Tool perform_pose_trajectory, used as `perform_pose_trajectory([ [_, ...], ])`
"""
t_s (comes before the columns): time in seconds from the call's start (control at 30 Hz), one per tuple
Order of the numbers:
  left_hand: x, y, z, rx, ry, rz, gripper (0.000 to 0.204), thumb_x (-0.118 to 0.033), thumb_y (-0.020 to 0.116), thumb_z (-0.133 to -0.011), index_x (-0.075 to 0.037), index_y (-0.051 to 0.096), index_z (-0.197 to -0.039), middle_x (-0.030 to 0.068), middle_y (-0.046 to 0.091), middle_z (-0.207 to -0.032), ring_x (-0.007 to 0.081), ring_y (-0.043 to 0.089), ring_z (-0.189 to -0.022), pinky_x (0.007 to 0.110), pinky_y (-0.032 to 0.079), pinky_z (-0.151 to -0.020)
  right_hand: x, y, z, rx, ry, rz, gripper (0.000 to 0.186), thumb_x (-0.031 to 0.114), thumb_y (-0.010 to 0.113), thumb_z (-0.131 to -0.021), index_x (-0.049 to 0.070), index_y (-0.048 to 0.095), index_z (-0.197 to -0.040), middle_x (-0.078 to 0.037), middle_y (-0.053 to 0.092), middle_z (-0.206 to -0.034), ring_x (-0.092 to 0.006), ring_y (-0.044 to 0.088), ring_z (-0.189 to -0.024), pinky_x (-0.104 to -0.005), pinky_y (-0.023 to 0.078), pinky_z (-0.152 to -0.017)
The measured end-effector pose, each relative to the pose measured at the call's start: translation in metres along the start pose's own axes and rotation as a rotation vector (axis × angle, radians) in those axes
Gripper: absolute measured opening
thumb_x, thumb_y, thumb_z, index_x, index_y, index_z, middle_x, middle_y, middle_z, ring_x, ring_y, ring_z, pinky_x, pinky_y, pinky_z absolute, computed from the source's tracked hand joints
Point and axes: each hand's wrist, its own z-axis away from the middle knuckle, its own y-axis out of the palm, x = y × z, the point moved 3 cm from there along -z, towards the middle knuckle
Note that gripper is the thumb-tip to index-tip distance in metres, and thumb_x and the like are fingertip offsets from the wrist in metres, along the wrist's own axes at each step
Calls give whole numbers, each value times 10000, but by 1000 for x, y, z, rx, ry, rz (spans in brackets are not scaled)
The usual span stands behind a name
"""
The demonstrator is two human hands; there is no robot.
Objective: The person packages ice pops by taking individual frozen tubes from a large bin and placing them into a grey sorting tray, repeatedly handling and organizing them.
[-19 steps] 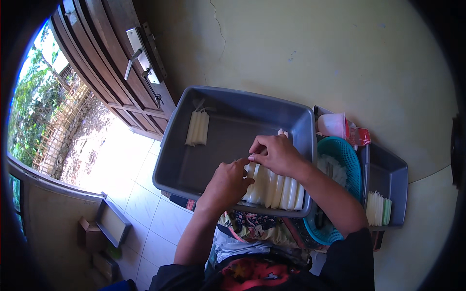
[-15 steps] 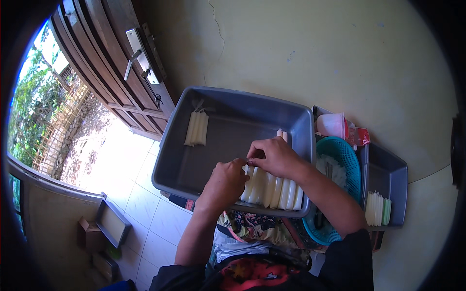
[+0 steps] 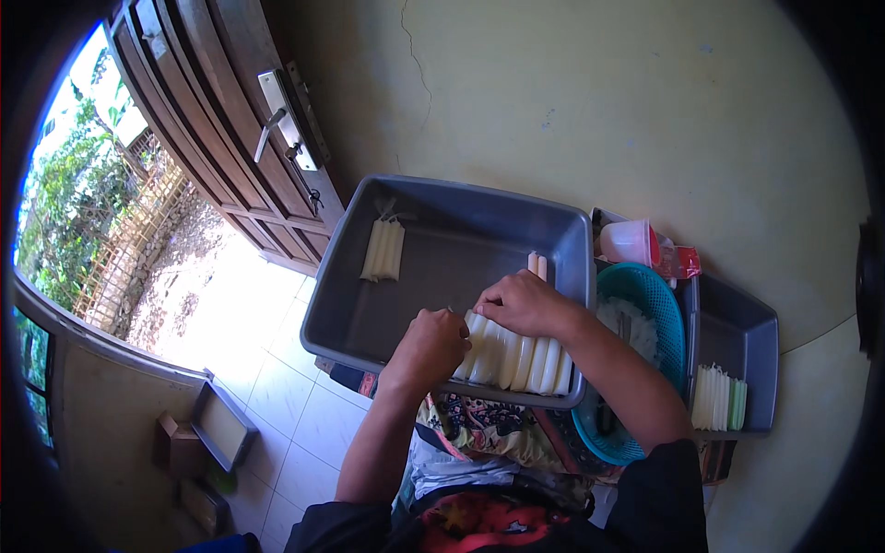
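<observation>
A row of slim clear plastic tubes [image 3: 523,355] filled with creamy white liquid leans at the right end of a large grey tub [image 3: 442,189]. At the left end of this row, my left hand [image 3: 431,346] is closed, its fingers curled at the endmost tube. My right hand [image 3: 525,302] pinches at the top of the same tube, palm down over the row. The pinched tube end is mostly hidden by my fingers. Two pinkish tubes [image 3: 537,265] show behind my right hand. A small bundle of filled tubes [image 3: 383,249] lies at the tub's far left.
Right of the tub is a teal basket [image 3: 671,323] with clear plastic inside. Beyond it a second grey tub [image 3: 761,346] holds white and green tubes [image 3: 719,398]. A pink-white cup [image 3: 625,241] stands behind. A wooden door [image 3: 230,120] is open at left.
My hands have drawn slightly apart at the top of the endmost tube. The whole view has shifted a little, with the tub's left side appearing farther right and lower.
</observation>
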Motion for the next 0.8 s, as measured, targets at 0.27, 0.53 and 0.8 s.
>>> perform_pose_trajectory([
  [0.27,4,3,-3,54,-18,-26,208,-121,761,-904,-22,844,-1066,212,815,-974,386,805,-941,447,641,-880,14,-7,0,14,-29,68,382,388,646,-1055,72,859,-1091,-230,801,-1019,-459,764,-983,-500,594,-998],
  [0.53,14,11,-8,14,-55,-191,189,-155,724,-922,-32,843,-1001,231,797,-960,424,785,-942,503,630,-917,24,-16,-4,-46,-53,118,412,412,654,-1066,53,848,-1122,-221,812,-1039,-426,783,-980,-471,609,-958],
  [0.8,19,-50,-2,-477,24,-21,129,-86,684,-978,12,765,-997,278,755,-897,484,753,-915,549,604,-871,40,-26,-23,-377,-116,-141,397,256,731,-1039,-17,724,-1327,-258,796,-1132,-402,792,-1041,-466,621,-962],
])
